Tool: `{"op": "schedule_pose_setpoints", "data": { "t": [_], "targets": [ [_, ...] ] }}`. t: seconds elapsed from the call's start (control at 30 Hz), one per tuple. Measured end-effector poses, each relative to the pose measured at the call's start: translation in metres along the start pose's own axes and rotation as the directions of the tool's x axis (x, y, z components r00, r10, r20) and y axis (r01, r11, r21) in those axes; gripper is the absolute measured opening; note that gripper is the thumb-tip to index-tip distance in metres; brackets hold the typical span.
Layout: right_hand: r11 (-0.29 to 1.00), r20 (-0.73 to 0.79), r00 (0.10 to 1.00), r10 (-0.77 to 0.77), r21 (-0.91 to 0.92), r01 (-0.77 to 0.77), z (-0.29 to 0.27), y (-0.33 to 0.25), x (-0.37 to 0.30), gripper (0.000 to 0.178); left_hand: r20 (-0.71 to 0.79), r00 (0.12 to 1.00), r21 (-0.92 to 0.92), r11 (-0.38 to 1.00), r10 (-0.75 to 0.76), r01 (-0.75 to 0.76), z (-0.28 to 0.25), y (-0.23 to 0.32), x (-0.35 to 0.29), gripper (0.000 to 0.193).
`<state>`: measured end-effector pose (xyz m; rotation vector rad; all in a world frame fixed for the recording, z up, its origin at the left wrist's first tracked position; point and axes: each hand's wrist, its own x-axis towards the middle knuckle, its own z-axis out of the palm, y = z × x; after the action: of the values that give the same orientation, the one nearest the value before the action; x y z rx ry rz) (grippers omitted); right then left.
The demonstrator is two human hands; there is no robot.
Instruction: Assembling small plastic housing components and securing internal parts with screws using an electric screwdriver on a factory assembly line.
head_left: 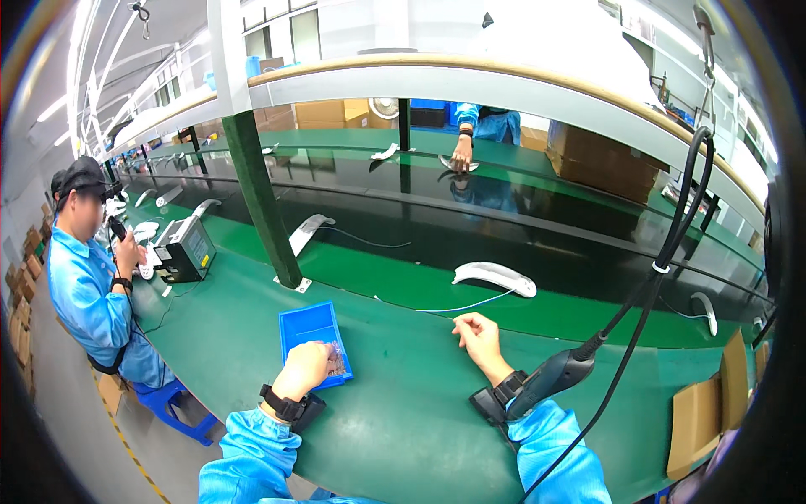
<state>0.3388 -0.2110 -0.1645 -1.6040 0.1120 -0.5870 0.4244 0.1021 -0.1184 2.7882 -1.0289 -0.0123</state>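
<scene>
- The flat green counter [403, 420] is carrying a blue rectangular plastic bin [304, 324] near its far edge.
- The bin is lying under the left hand [305, 370], left of the right hand [479, 341], its long axis running far-to-near, near end angling right.
- The left hand is reaching inside, grip hidden; the right is curling loosely, grip unclear.
- Tiny brownish pieces [337, 361] are lying inside.

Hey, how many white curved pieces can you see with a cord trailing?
3 clearly: the left piece just right of the green post, the middle piece ahead of your right hand, and the right piece toward the picture's right side. Any on farther pieces may be hidden.
</scene>
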Motion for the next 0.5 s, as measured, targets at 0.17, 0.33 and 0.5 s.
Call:
{"op": "schedule_pose_setpoints", "data": {
  "t": [0.17, 0.33, 0.5],
  "targets": [
    [0.987, -0.223, 0.963, -0.150, -0.090, 0.133, -0.056, -0.068, 0.009, 0.013, -0.253, 0.968, 0.003, 1.000, 0.002, -0.002, 0.003, -0.002, -0.014, 0.010],
    [0.904, -0.572, 0.702, -0.424, -0.221, 0.366, -0.185, -0.182, -0.065, 0.023, -0.269, 0.956, 0.170, 0.983, 0.115, -0.071, 0.005, 0.001, -0.015, 0.007],
    [0.681, -0.402, 0.563, -0.722, -0.269, 0.681, -0.192, -0.314, -0.164, 0.014, -0.327, 0.920, 0.254, 0.958, 0.218, -0.137, -0.003, 0.010, -0.020, 0.008]
  ]
}}
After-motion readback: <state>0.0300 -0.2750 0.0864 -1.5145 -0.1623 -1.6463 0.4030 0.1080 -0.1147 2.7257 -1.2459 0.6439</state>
